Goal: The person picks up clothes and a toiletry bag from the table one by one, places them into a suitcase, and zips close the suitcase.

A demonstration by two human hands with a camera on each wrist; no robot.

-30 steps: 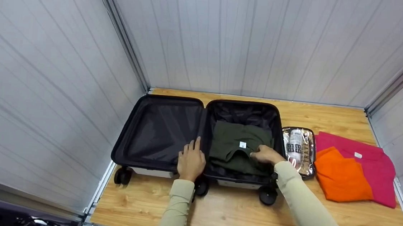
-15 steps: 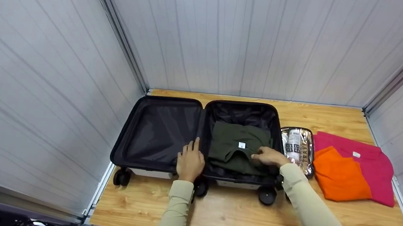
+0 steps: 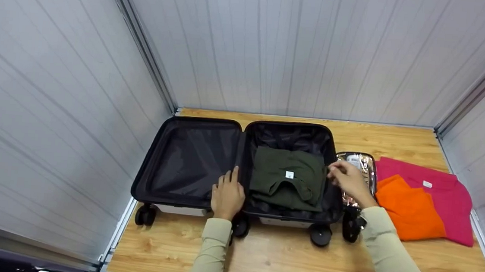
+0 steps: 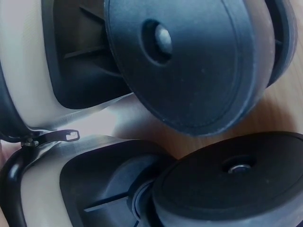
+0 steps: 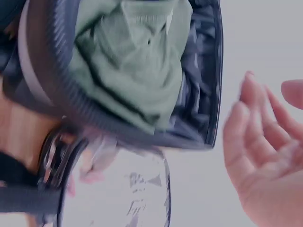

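Observation:
A folded dark green shirt [image 3: 284,161] with a white label lies in the right half of an open black-lined suitcase [image 3: 195,126]. My left hand [image 3: 227,196] rests on the suitcase's front rim near the hinge, fingers extended. The left wrist view shows the caster wheels [image 4: 189,66] and a zipper pull [image 4: 59,137], but hardly any of that hand. My right hand [image 3: 351,181] is above the suitcase's right rim and partly covers a clear travel pouch [image 3: 366,161]. In the right wrist view, its fingers [image 5: 258,127] are loosely bent and hold nothing.
On the wooden floor [image 3: 284,260], right of the pouch, lie an orange folded garment [image 3: 411,214] and a pink one [image 3: 453,204] partly beneath it. Pale panel walls [image 3: 275,48] stand behind and at both sides. The suitcase's left half contains only its lining.
My right hand has let go of the green shirt's collar area and moved right, over the suitcase rim and pouch. The left hand has stayed in place.

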